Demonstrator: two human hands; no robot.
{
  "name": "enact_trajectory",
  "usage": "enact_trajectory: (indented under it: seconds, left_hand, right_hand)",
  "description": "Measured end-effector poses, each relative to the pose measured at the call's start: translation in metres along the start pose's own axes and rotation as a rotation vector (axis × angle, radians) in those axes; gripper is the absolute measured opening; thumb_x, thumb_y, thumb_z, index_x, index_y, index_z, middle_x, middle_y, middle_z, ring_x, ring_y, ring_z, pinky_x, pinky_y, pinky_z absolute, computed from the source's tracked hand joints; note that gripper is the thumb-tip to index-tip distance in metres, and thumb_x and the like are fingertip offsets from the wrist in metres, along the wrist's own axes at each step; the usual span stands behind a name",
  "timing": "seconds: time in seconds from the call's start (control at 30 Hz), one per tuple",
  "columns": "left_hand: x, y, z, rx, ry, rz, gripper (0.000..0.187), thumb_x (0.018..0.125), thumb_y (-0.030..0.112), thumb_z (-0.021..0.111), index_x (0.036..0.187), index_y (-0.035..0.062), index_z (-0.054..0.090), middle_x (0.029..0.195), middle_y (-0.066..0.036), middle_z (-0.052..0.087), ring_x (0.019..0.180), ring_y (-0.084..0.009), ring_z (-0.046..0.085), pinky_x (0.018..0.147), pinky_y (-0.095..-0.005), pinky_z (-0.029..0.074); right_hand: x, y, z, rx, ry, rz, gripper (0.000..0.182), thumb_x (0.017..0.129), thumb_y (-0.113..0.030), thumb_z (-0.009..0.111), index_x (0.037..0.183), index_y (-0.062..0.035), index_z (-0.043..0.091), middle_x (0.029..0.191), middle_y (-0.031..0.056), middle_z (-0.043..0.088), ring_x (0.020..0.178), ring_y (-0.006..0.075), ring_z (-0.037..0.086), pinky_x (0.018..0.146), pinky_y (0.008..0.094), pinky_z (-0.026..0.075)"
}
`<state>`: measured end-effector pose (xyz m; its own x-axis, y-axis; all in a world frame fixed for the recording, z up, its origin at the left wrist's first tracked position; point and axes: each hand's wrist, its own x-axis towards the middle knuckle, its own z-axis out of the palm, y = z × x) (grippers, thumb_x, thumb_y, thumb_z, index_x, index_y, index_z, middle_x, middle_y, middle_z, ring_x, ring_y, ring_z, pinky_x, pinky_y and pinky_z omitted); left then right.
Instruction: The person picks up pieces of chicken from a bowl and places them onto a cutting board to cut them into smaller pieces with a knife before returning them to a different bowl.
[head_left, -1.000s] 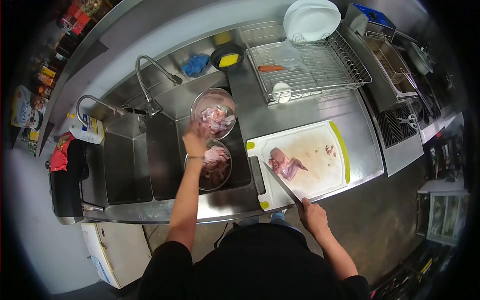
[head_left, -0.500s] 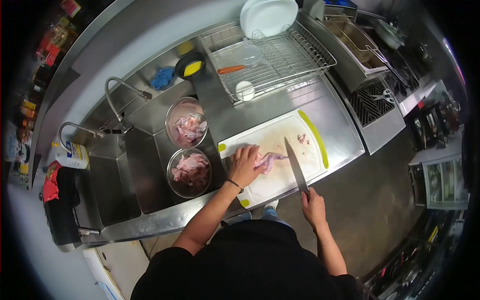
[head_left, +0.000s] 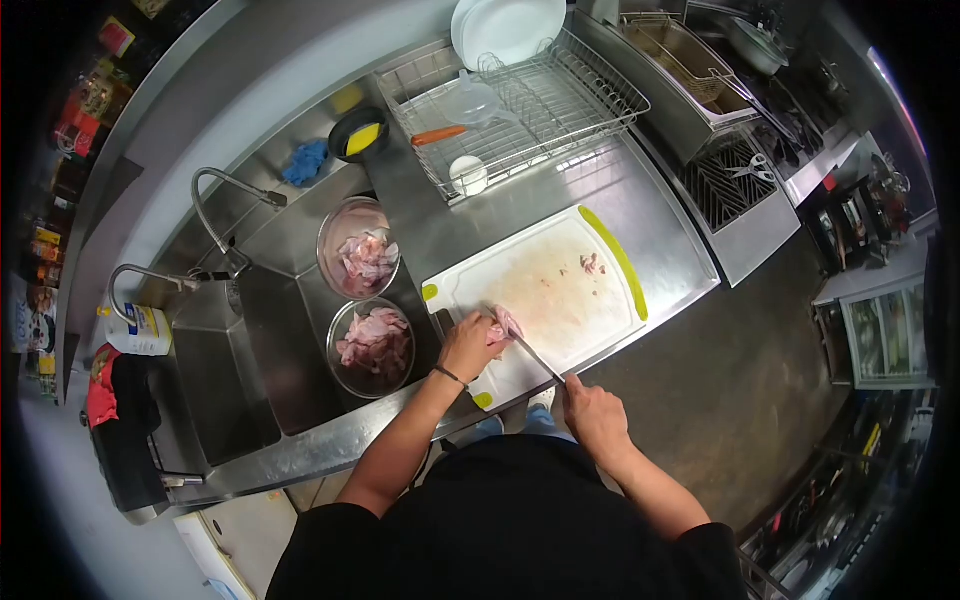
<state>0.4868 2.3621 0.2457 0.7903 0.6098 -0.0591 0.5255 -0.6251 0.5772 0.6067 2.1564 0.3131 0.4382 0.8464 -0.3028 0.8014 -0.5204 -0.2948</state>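
Note:
On the white cutting board (head_left: pixel 550 270) with green ends, my left hand (head_left: pixel 470 345) grips a piece of raw meat (head_left: pixel 507 323) near the board's left side. My right hand (head_left: pixel 595 410) is closed round the handle of a knife (head_left: pixel 537 357), whose blade reaches up and left to the meat. Small meat scraps (head_left: pixel 590 264) lie near the board's right end. To the left of the board stand two bowls of raw meat, an upper bowl (head_left: pixel 327 250) and a lower bowl (head_left: pixel 340 370).
Twin sink basins (head_left: pixel 290 340) with faucets (head_left: pixel 205 215) lie at the left. Behind the board stands a wire dish rack (head_left: pixel 570 125) with white plates (head_left: pixel 510 30). A black pan (head_left: pixel 345 130) and blue cloth (head_left: pixel 305 162) are by the wall. Scissors (head_left: pixel 755 170) rest at the right.
The knife and my right hand have moved left, and the blade now meets the meat. The meat is bunched closer to my left hand. The whole view has shifted slightly.

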Motion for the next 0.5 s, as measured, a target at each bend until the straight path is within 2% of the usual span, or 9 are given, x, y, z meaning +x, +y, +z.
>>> enact_trajectory:
  seconds: [0.13,0.2,0.23,0.3,0.37,0.43,0.5]
  left_hand:
    - [-0.002,0.008,-0.004,-0.036,0.025,0.036,0.027,0.075,0.023,0.07,0.093,0.0058,0.061,0.087,-0.015,0.061,0.081,-0.0351,0.061,0.072,-0.0431,0.049]
    - [0.001,0.012,-0.001,-0.219,-0.137,-0.096,0.02,0.075,0.017,0.068,0.089,0.0065,0.059,0.084,-0.014,0.06,0.082,-0.0347,0.061,0.07,-0.0429,0.049]
    - [0.002,0.015,-0.002,-0.217,-0.14,-0.097,0.02,0.075,0.017,0.068,0.089,0.0065,0.059,0.084,-0.014,0.06,0.082,-0.0347,0.061,0.07,-0.0429,0.049]
    - [0.004,0.023,-0.008,0.045,-0.006,0.114,0.013,0.075,0.011,0.064,0.084,0.0046,0.057,0.078,-0.013,0.06,0.079,-0.0335,0.061,0.068,-0.0419,0.049]
    - [0.013,0.021,-0.014,0.053,0.035,0.144,0.013,0.074,0.011,0.064,0.083,0.0049,0.056,0.079,-0.013,0.061,0.079,-0.0337,0.061,0.067,-0.0428,0.049]
    - [0.023,0.009,-0.019,0.106,0.087,0.223,0.016,0.075,0.014,0.066,0.082,0.0048,0.055,0.084,-0.015,0.062,0.079,-0.0337,0.061,0.068,-0.0431,0.049]
    - [0.029,0.007,-0.018,0.054,0.078,0.173,0.019,0.073,0.015,0.067,0.084,0.004,0.056,0.082,-0.016,0.062,0.078,-0.0354,0.061,0.068,-0.0445,0.049]
  right_hand:
    - [0.004,0.001,-0.003,-0.067,0.017,-0.036,0.013,0.09,-0.015,0.045,0.091,-0.0064,0.054,0.062,0.0168,0.061,0.057,0.0346,0.063,0.049,0.0438,0.05]
    - [0.008,0.001,0.002,-0.074,0.03,-0.039,0.012,0.09,-0.015,0.045,0.091,-0.0063,0.054,0.062,0.0163,0.061,0.057,0.0341,0.063,0.049,0.0435,0.05]
    - [0.01,0.001,0.004,-0.081,0.047,-0.042,0.012,0.089,-0.014,0.045,0.091,-0.0061,0.054,0.062,0.0158,0.061,0.057,0.0335,0.063,0.049,0.0432,0.05]
    - [0.015,0.002,0.002,-0.059,0.054,-0.026,0.012,0.089,-0.015,0.045,0.091,-0.0057,0.053,0.062,0.0164,0.061,0.058,0.0344,0.063,0.05,0.0438,0.05]
    - [0.017,0.007,0.004,-0.037,0.062,-0.007,0.012,0.089,-0.015,0.046,0.091,-0.0053,0.053,0.063,0.017,0.061,0.058,0.0352,0.063,0.051,0.0444,0.05]
    - [0.019,0.014,0.01,0.104,0.112,0.062,0.018,0.091,-0.022,0.049,0.09,-0.0048,0.052,0.063,0.0218,0.059,0.058,0.0413,0.06,0.053,0.0502,0.048]
    - [0.017,0.015,0.015,0.119,0.101,0.083,0.017,0.091,-0.022,0.048,0.09,-0.0048,0.051,0.063,0.0215,0.06,0.058,0.041,0.06,0.053,0.05,0.049]
